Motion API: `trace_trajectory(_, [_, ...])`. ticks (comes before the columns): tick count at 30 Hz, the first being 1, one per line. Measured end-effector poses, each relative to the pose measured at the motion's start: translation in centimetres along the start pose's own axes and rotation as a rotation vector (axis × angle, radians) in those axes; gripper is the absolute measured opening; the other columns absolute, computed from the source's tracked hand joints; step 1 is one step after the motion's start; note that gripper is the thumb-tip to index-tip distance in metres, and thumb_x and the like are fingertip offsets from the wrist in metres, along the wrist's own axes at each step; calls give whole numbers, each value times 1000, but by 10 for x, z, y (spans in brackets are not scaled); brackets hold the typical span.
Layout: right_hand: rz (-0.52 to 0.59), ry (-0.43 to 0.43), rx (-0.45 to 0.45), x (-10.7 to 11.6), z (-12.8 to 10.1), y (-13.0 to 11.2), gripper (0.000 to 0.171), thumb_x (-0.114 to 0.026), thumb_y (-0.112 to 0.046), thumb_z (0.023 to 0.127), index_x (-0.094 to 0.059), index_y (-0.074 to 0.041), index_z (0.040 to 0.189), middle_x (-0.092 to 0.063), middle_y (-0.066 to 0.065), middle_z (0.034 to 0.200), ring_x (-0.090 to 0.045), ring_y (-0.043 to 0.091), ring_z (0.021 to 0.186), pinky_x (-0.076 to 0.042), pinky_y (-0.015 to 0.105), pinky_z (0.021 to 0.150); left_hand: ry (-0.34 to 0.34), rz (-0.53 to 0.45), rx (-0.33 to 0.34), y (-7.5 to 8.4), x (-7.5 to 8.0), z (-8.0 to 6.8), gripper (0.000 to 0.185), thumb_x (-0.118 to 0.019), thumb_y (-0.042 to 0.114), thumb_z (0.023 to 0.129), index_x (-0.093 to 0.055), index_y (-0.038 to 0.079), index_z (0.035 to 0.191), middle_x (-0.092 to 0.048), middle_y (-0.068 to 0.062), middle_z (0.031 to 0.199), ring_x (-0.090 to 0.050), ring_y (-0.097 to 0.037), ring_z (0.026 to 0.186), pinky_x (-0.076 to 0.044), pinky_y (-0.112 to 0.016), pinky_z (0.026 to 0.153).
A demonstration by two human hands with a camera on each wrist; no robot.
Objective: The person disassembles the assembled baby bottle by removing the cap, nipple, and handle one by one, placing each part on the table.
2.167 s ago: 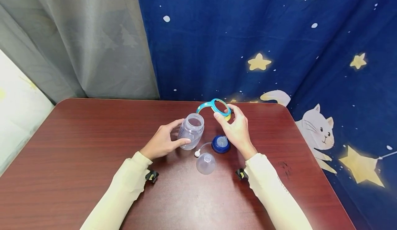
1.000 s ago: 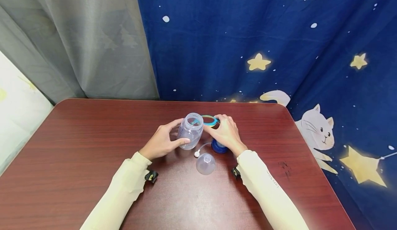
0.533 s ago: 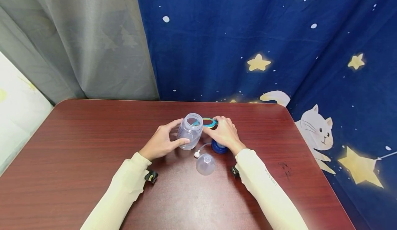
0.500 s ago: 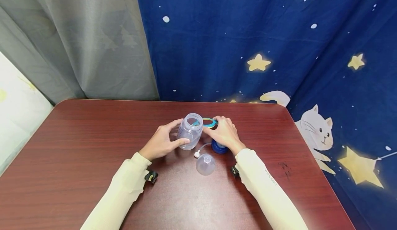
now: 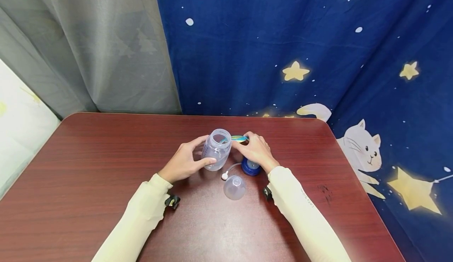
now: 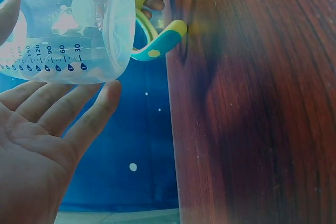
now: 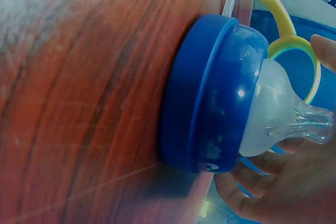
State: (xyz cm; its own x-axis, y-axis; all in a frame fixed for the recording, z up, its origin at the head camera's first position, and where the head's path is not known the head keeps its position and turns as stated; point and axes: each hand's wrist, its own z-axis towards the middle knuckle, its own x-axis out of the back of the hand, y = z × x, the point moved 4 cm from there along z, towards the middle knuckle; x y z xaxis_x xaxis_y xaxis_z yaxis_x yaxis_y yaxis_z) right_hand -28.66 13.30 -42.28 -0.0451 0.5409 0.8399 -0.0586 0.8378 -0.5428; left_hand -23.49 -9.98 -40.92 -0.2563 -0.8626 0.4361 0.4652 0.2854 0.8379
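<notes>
My left hand [image 5: 185, 160] grips a clear baby bottle [image 5: 216, 154] round its side, its uncapped mouth facing up. Volume marks show on the bottle [image 6: 63, 51] in the left wrist view. Just right of it, my right hand [image 5: 256, 149] pinches a blue-and-yellow bottle handle ring [image 5: 239, 138], seen nearly edge-on. One grip of the handle [image 6: 165, 43] sticks out below the bottle's base in the left wrist view; the bottle hides part of it in the head view. Under my right hand, a blue collar with a clear teat [image 7: 210, 98] stands on the table.
A thin straw with a white weighted end [image 5: 224, 175] reaches left from the collar. A clear domed cap [image 5: 234, 187] lies nearer me on the brown table [image 5: 106, 167]. Curtains [image 5: 247, 57] hang behind the table's far edge.
My right hand has come down and left with the handle ring, from beyond the bottle's mouth to beside its shoulder. The ring has tipped to nearly edge-on. My left hand and bottle stay put.
</notes>
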Motion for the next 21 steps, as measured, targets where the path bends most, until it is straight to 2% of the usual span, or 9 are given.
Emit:
trace_trajectory(9, [-22, -1, 5, -1, 1, 4, 68, -59, -71, 83, -65, -10, 113, -68, 7, 104, -61, 30, 100, -47, 49, 84, -1, 3, -2, 0, -1, 0, 68, -83, 20, 83, -52, 5, 141, -63, -9, 128, -67, -24, 108, -54, -38, 92])
trace_trajectory(16, [-35, -35, 0, -1, 1, 7, 68, -57, -69, 86, -65, -9, 117, -67, 8, 108, -56, 32, 105, -43, 52, 88, -4, -7, 0, 0, -2, 0, 66, -83, 20, 83, -53, 8, 140, -64, -9, 128, -67, -24, 108, -54, -38, 92])
trace_trajectory(21, [-39, -17, 10, 0, 1, 8, 72, -56, -70, 86, -63, -8, 123, -65, 11, 113, -54, 34, 109, -42, 52, 91, -5, -10, 13, 1, -2, 1, 67, -83, 18, 83, -52, 7, 141, -63, -11, 128, -67, -25, 109, -53, -39, 93])
